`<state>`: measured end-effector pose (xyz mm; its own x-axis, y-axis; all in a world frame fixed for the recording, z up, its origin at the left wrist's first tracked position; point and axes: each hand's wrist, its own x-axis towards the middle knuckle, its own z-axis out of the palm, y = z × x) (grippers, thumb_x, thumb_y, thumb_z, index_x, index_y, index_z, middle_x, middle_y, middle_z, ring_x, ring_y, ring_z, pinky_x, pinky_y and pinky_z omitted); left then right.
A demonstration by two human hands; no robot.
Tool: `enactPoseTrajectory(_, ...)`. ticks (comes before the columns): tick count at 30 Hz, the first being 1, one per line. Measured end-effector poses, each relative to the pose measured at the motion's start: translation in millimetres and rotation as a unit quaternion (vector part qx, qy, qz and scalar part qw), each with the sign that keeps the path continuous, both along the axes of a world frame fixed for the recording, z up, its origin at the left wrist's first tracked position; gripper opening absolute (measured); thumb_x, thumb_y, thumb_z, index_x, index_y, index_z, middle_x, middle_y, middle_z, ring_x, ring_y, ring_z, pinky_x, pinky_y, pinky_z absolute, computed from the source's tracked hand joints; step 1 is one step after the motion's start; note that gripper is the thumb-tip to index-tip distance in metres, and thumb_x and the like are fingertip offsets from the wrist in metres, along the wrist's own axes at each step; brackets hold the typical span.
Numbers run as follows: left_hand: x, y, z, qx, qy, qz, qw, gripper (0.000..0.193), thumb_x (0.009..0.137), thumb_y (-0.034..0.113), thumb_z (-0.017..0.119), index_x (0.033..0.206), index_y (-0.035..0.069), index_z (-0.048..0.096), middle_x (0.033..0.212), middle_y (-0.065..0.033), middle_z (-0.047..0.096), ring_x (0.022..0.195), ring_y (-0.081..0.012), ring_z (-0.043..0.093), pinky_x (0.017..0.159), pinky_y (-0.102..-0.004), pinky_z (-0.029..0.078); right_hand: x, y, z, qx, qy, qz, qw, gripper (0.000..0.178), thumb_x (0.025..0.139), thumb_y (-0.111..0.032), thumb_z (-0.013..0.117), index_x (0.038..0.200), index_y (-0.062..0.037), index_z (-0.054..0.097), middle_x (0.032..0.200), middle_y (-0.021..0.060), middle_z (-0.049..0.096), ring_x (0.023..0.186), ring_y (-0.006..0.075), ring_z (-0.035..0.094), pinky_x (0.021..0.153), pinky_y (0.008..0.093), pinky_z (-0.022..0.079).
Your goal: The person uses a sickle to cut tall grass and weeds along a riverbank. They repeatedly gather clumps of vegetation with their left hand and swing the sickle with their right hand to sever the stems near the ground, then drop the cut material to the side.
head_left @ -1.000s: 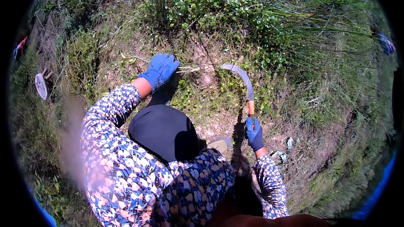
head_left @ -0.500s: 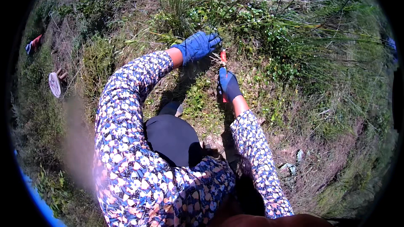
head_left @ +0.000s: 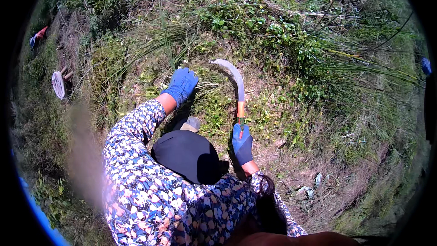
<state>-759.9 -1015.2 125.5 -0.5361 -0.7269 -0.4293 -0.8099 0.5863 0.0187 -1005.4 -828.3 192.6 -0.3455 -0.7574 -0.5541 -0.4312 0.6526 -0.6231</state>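
My right hand (head_left: 242,143), in a blue knit glove with a darker palm, is closed round the red-orange handle of a sickle (head_left: 236,75). The sickle's curved grey blade reaches away from me and hooks to the left, just above the ground plants. To the left, my left hand (head_left: 182,84), in a matching blue glove, is closed on grass stalks (head_left: 207,85). Pale stalk ends stick out on its right side, while long green blades fan out beyond it. The blade tip is apart from my left hand. The fingers' undersides are hidden.
Leafy green plants (head_left: 291,41) and long leaning grass (head_left: 355,59) cover the ground ahead and right. A round pale stool (head_left: 59,85) lies on its side at the left. Dark cloth (head_left: 186,156) covers my knee, beside a shoe (head_left: 191,124). Pale scraps (head_left: 306,192) lie at the lower right.
Both hands have drawn nearer to me; my left hand has also moved left with the grass stalks. The sickle has come back with my right hand, its whole blade now showing.
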Motion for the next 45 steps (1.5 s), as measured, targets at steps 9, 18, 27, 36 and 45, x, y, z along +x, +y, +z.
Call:
enactPoseTrajectory(9,-32,-76,19,-0.162,0.107,-0.037,0.98,0.029,0.087,0.016,0.052,0.115,0.013,0.059,0.124,-0.0086,0.056,0.099,-0.0227,0.059,0.074,-0.0381,0.05,-13,-168,-29,-0.02,0.105,0.164,0.981,0.045,0.096,-0.045,0.049,0.103,-0.0012,0.056,0.076,0.0233,0.065,0.073,0.0416,0.065,0.063,0.0488,0.049)
enactPoseTrajectory(18,3,-125,-18,-0.135,-0.039,0.003,0.99,0.016,0.084,0.017,0.057,0.097,0.015,0.066,0.097,-0.004,0.064,0.096,-0.0231,0.061,0.075,-0.039,0.048,16,-44,-16,0.04,-0.041,0.042,0.997,0.04,0.096,-0.04,0.053,0.093,-0.0006,0.056,0.066,0.0144,0.056,0.061,0.0243,0.057,0.057,0.04,0.044)
enactPoseTrajectory(27,52,-62,-28,-0.17,0.025,0.071,0.983,0.023,0.082,0.017,0.058,0.105,0.016,0.063,0.11,-0.0057,0.058,0.1,-0.0231,0.057,0.075,-0.0383,0.047,-17,-98,9,-0.039,0.004,0.055,0.998,0.033,0.095,-0.033,0.055,0.102,-0.0007,0.056,0.073,0.0154,0.063,0.066,0.0274,0.063,0.059,0.0378,0.047)
enactPoseTrajectory(36,26,-104,-3,-0.234,0.149,-0.123,0.953,0.039,0.079,0.02,0.056,0.117,0.016,0.059,0.115,-0.0055,0.056,0.117,-0.028,0.051,0.076,-0.041,0.047,56,-268,-56,0.071,-0.022,0.252,0.965,0.044,0.093,-0.036,0.05,0.115,0.001,0.056,0.103,0.0293,0.065,0.098,0.0447,0.063,0.082,0.0482,0.05)
enactPoseTrajectory(45,46,-175,-46,-0.042,-0.187,0.064,0.979,0.019,0.088,0.02,0.057,0.099,0.017,0.073,0.098,-0.0045,0.072,0.096,-0.0242,0.067,0.077,-0.0375,0.052,51,-152,22,0.075,-0.075,0.207,0.973,0.04,0.096,-0.038,0.051,0.1,0.0019,0.054,0.08,0.0244,0.064,0.077,0.0384,0.065,0.066,0.047,0.049)
